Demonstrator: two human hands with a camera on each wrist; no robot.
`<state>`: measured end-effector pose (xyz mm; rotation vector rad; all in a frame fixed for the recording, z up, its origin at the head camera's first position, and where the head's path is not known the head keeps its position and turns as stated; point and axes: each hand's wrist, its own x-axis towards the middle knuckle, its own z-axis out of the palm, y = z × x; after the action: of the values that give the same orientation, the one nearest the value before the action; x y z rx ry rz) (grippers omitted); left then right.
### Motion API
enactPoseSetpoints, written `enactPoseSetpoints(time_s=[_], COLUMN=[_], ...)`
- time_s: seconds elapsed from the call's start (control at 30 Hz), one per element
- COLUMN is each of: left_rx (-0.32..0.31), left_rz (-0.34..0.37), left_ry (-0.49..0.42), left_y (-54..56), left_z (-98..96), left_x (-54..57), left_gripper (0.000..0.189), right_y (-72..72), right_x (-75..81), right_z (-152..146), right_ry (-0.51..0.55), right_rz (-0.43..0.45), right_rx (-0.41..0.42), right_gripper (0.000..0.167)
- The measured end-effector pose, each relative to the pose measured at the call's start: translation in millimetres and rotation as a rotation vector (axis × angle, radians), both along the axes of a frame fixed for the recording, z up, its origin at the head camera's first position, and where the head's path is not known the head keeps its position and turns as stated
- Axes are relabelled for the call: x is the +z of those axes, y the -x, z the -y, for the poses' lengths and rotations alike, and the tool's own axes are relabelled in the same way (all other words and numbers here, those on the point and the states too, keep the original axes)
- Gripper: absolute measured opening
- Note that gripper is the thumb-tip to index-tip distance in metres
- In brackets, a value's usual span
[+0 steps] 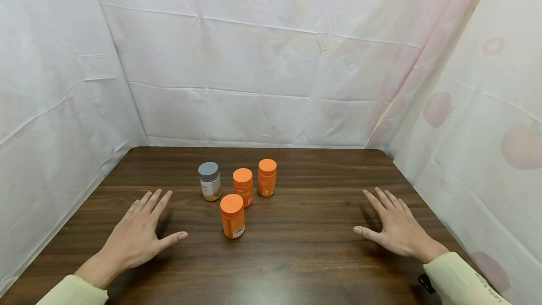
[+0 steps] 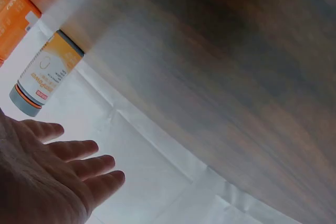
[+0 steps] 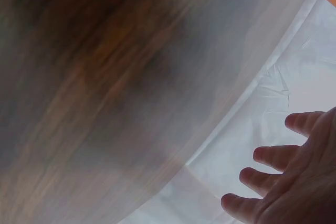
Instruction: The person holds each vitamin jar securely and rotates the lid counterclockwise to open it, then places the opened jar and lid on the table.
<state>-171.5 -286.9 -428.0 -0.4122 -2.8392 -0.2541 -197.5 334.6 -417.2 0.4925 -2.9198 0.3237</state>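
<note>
Three orange bottles with orange lids stand upright on the table: a front bottle point(image 1: 233, 220), a middle bottle point(image 1: 243, 189) and a back right bottle point(image 1: 267, 179). Left of the middle one is a white and yellow bottle with a grey lid point(image 1: 210, 183), its label also facing the left wrist view point(image 2: 46, 74). My left hand point(image 1: 136, 233) is spread palm down at the left, apart from the bottles and nearest the front and grey-lidded ones. Far to the right, my right hand point(image 1: 394, 226) is spread too, holding nothing. Both thumbs point inward.
The dark wood-grain table point(image 1: 305, 258) has rounded back corners. White sheeting point(image 1: 254, 60) with faint fruit prints rises behind it and along both sides. A small black object point(image 1: 426, 284) shows beside the right sleeve point(image 1: 459, 276).
</note>
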Motion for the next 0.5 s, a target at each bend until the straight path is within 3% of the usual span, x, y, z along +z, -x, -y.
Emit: enactPoseSetpoints(time_s=[0.5], left_rx=[-0.035], left_rz=[-0.003], left_ry=[-0.054], left_y=[-4.1], left_z=[-10.3], left_x=[0.1], left_gripper=[0.111], right_y=[-3.1], right_x=[-2.1], right_z=[6.5], right_ry=[0.027], right_rz=[0.004], right_rx=[0.013], right_gripper=[0.102])
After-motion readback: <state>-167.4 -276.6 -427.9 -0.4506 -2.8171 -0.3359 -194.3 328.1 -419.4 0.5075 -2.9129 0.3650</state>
